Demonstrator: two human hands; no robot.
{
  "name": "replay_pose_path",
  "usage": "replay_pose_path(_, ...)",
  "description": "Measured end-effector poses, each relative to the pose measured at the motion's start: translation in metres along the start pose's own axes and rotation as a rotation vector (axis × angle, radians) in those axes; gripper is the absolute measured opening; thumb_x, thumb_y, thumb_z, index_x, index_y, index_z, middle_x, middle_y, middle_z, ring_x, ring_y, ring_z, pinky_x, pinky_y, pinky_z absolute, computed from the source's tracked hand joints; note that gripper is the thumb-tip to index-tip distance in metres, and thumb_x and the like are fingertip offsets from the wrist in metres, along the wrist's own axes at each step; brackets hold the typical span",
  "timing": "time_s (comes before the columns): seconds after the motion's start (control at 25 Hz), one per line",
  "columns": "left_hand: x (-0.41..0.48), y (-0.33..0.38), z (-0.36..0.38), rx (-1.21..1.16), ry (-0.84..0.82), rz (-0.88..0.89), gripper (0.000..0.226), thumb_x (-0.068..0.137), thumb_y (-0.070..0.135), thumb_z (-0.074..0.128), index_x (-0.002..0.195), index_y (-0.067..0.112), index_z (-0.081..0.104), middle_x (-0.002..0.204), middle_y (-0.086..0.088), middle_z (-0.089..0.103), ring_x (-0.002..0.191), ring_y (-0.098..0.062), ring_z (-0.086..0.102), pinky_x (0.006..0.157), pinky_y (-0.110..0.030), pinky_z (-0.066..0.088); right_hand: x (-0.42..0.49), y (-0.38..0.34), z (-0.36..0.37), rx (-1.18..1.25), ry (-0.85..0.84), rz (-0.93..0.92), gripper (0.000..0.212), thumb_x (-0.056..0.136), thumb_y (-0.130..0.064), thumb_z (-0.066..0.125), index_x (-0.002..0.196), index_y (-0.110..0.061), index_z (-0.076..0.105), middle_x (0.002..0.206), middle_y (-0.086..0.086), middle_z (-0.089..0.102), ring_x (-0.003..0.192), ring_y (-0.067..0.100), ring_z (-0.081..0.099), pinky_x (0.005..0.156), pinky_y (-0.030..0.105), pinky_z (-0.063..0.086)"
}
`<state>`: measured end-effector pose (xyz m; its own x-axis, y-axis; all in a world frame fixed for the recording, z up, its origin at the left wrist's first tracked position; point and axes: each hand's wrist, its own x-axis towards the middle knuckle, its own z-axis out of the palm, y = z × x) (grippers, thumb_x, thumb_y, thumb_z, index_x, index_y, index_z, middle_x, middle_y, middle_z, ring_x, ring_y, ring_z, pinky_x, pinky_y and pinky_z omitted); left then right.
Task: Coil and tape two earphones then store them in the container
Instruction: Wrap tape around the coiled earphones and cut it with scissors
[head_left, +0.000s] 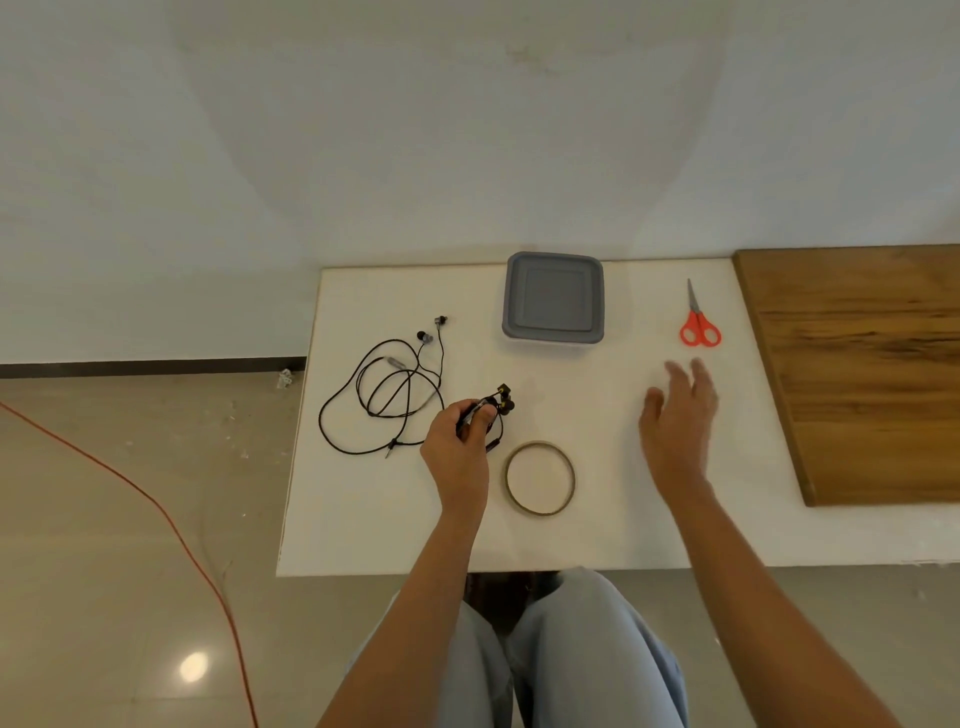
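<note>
My left hand (457, 436) grips a coiled black earphone (497, 410) just above the white table (374, 519); its buds stick out above my fingers. A second black earphone (384, 395) lies uncoiled in loose loops to the left. The tape roll (540, 477) lies flat right of my left hand. My right hand (678, 421) hovers open, fingers spread, below the red-handled scissors (698, 319). The grey lidded container (554, 297) stands at the table's far edge.
A wooden board (862, 374) covers the table's right side. An orange cable (156, 509) runs across the tiled floor at left. My knees in light jeans (571, 649) are under the table's front edge.
</note>
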<state>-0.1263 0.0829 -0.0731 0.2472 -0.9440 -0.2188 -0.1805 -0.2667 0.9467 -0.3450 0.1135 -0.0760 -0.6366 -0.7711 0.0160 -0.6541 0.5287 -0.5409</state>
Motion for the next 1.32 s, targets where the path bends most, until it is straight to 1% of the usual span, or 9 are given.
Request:
replay_pose_path(0.16, 0.002, 0.0, -0.001, -0.053, -0.006, -0.037, 0.01, 0.085, 0.015, 0.069, 0.093, 0.01, 0.072, 0.087, 0.0, 0.072, 0.083, -0.008, 0.067, 0.071, -0.011, 0.051, 0.057, 0.027, 0.002, -0.236, -0.107, 0.124, 0.056, 0.1, -0.017, 0.039, 0.15, -0.006, 0.017, 0.158, 0.02, 0.014, 0.145, 0.042, 0.009, 0.117, 0.053, 0.016)
replay_pose_path(0.32, 0.005, -0.005, -0.004, -0.039, 0.004, -0.031, 0.014, 0.085, 0.017, 0.069, 0.095, 0.009, 0.072, 0.087, -0.001, 0.073, 0.084, -0.01, 0.067, 0.072, -0.013, 0.051, 0.041, 0.029, 0.002, -0.151, 0.046, 0.073, 0.028, 0.098, -0.017, 0.047, 0.123, -0.004, 0.047, 0.123, 0.021, 0.054, 0.115, 0.038, 0.052, 0.096, 0.049, 0.049)
replay_pose_path(0.44, 0.006, -0.005, -0.007, 0.005, -0.004, 0.016, 0.012, 0.086, 0.02, 0.069, 0.094, 0.011, 0.072, 0.087, 0.001, 0.072, 0.085, -0.011, 0.067, 0.075, -0.018, 0.053, 0.009, 0.022, -0.001, -0.06, 0.098, 0.108, 0.023, 0.096, -0.026, 0.052, 0.099, -0.002, 0.055, 0.108, 0.015, 0.056, 0.098, 0.029, 0.054, 0.081, 0.037, 0.051)
replay_pose_path(0.6, 0.005, -0.005, -0.008, 0.035, -0.001, 0.051, 0.012, 0.086, 0.019, 0.069, 0.095, 0.012, 0.071, 0.089, 0.0, 0.072, 0.087, -0.013, 0.067, 0.079, -0.025, 0.054, -0.034, 0.02, -0.004, 0.034, 0.042, 0.144, 0.019, 0.085, -0.01, 0.063, 0.07, -0.002, 0.056, 0.096, 0.013, 0.057, 0.089, 0.026, 0.047, 0.074, 0.034, 0.042)
replay_pose_path(0.76, 0.005, -0.002, -0.009, 0.031, -0.014, 0.056, 0.016, 0.086, 0.02, 0.07, 0.097, 0.008, 0.071, 0.09, -0.002, 0.072, 0.086, -0.013, 0.067, 0.077, -0.02, 0.054, -0.032, 0.004, -0.006, 0.113, 0.069, 0.249, 0.025, 0.09, -0.03, 0.059, 0.085, -0.006, 0.056, 0.089, 0.011, 0.056, 0.083, 0.027, 0.053, 0.071, 0.037, 0.048)
replay_pose_path(0.88, 0.004, 0.0, -0.01, 0.011, -0.025, 0.054, 0.018, 0.086, 0.019, 0.069, 0.097, 0.006, 0.071, 0.089, -0.003, 0.072, 0.084, -0.013, 0.068, 0.075, -0.02, 0.055, -0.016, -0.006, 0.001, -0.051, 0.03, 0.298, 0.026, 0.092, -0.03, 0.057, 0.097, -0.005, 0.054, 0.095, 0.014, 0.058, 0.089, 0.031, 0.051, 0.077, 0.042, 0.047)
replay_pose_path(1.12, 0.006, 0.002, -0.01, 0.035, -0.028, 0.051, 0.017, 0.086, 0.022, 0.07, 0.095, 0.008, 0.072, 0.087, -0.001, 0.071, 0.083, -0.011, 0.067, 0.073, -0.016, 0.053, -0.043, -0.002, 0.005, 0.17, -0.143, -0.085, 0.014, 0.088, -0.002, 0.059, 0.101, -0.005, 0.061, 0.098, 0.01, 0.058, 0.09, 0.022, 0.055, 0.08, 0.029, 0.049)
replay_pose_path(1.2, 0.007, 0.003, -0.01, 0.049, -0.031, 0.066, 0.018, 0.086, 0.022, 0.07, 0.095, 0.007, 0.072, 0.087, -0.001, 0.071, 0.082, -0.01, 0.066, 0.071, -0.012, 0.051, -0.058, 0.006, 0.0, 0.237, -0.142, -0.158, 0.013, 0.089, -0.009, 0.064, 0.101, -0.008, 0.066, 0.098, 0.005, 0.061, 0.089, 0.018, 0.057, 0.083, 0.026, 0.049)
replay_pose_path(1.32, 0.008, 0.003, -0.011, 0.064, -0.035, 0.071, 0.018, 0.085, 0.022, 0.07, 0.095, 0.007, 0.072, 0.086, -0.001, 0.071, 0.081, -0.01, 0.065, 0.07, -0.011, 0.049, -0.066, 0.011, 0.002, 0.055, -0.002, -0.073, 0.018, 0.088, -0.027, 0.067, 0.091, -0.01, 0.068, 0.087, 0.004, 0.066, 0.095, 0.026, 0.049, 0.08, 0.042, 0.048)
